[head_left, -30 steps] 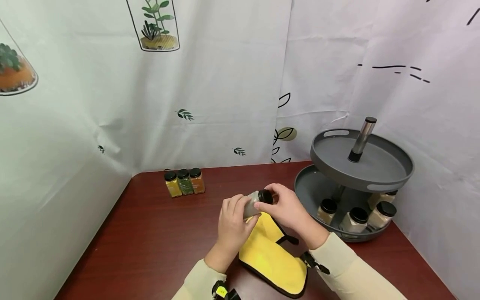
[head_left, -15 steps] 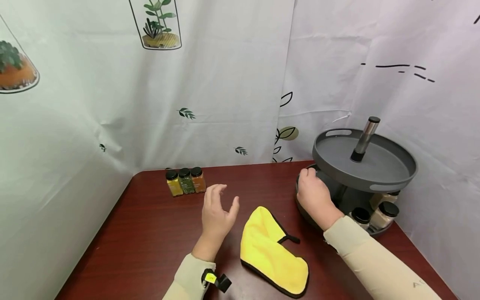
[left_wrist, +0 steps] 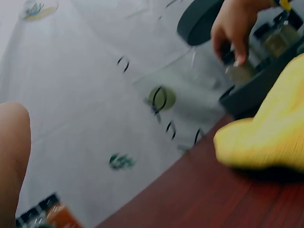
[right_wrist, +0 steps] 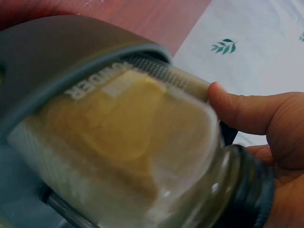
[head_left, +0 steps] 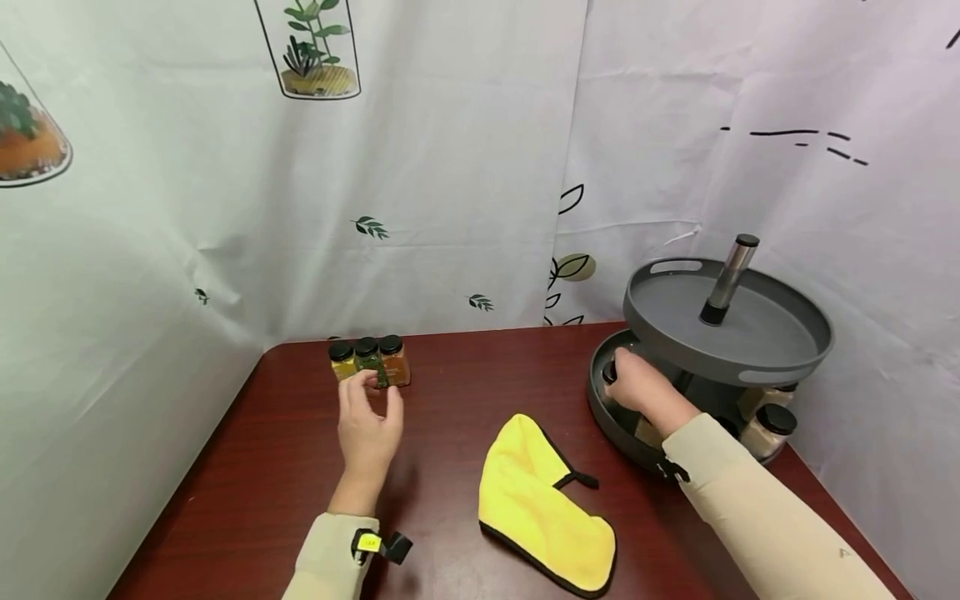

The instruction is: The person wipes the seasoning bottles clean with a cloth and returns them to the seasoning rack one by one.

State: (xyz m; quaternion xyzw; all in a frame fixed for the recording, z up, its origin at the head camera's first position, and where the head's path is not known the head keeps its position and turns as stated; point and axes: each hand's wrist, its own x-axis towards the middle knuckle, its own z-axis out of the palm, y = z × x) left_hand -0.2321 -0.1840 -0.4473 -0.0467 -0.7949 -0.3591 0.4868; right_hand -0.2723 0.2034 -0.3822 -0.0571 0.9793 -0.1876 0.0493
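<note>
1. Head: left hand [head_left: 369, 433], grip apart; three upright jars [head_left: 368, 358] just far of it, far-left tabletop [head_left: 247, 467]; touch unclear. Right hand [head_left: 645, 390]: grip clamped on black-lidded jar [head_left: 610, 372], left side of lower tray [head_left: 597, 408].
2. Left wrist: that jar's body below right grip.
3. Right wrist: powder jar [right_wrist: 118, 152] partly hides it.

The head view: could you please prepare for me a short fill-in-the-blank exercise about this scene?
1. The cloth on the table is mostly ____.
2. The three jars in a row are near the ____ hand.
3. The right hand holds a jar at the grey stand's ____ tier.

Missing words: yellow; left; lower.
</note>
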